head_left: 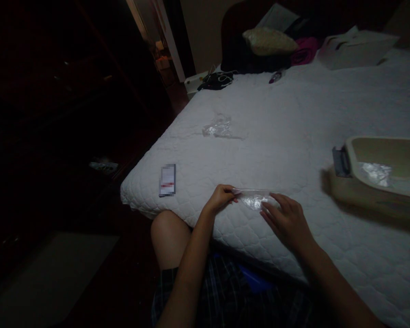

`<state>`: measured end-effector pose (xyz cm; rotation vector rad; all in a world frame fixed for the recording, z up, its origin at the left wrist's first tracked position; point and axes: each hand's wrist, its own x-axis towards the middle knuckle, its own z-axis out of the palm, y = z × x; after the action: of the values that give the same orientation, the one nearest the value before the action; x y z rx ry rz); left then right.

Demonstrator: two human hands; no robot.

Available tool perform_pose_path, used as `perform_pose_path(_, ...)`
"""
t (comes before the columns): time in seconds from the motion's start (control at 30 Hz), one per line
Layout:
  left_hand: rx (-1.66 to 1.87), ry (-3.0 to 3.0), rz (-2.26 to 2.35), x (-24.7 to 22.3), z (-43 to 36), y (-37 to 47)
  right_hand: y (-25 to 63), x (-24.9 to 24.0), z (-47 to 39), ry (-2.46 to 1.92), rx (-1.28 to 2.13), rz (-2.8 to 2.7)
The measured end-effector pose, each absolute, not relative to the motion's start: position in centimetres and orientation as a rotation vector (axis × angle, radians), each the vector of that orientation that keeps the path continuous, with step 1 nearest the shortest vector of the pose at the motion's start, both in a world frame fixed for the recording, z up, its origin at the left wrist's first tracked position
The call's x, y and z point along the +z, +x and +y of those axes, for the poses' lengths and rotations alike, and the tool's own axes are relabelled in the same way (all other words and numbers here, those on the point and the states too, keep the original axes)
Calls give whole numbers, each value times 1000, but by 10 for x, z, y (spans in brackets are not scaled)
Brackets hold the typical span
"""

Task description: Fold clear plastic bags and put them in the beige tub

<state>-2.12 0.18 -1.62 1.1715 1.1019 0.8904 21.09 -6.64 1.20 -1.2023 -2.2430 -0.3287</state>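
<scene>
A clear plastic bag (254, 200) lies between my hands on the white quilted bed (259, 159), near its front edge. The fingers of my left hand (222, 197) are pinched on the bag's left end. My right hand (286, 218) rests at the bag's right side, its fingers apart and touching the plastic. Farther back on the bed lies another crumpled clear plastic piece (220, 126). To the left of my hands is a phone-like flat object (167, 180), its face blurred.
At right stands a beige bin (369, 193) with a grey handle and clear plastic inside. Toward the headboard are a white box (357, 49), a yellowish pillow (269, 41), pink cloth (304, 50) and dark items with cables (217, 80). My bare knee is by the bed edge.
</scene>
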Motion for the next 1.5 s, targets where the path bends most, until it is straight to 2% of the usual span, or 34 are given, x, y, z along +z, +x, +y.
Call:
perform_pose_path(0.3,908,1226,1056,-18,2,-23,206,3,-63,-1328,-312,-2203)
perform_pose_path(0.87,939,1146,1116,-12,-1,-19,217,-11,-62,-1037,-346,-2397)
perform_pose_path(1.17,876,1114,1203,-6,1,-18,217,-10,-66,-1023,-213,-2446)
perform_pose_path(1.27,882,1252,1274,-5,0,-18,218,-11,-66,-1018,-171,-2479)
perform_pose_path(1.4,883,1787,1483,2,-4,-23,218,-13,-66,-1027,-199,-2520)
perform_pose_path(1.5,697,2141,1647,11,-8,-31,218,-15,-65,-1028,-193,-2515)
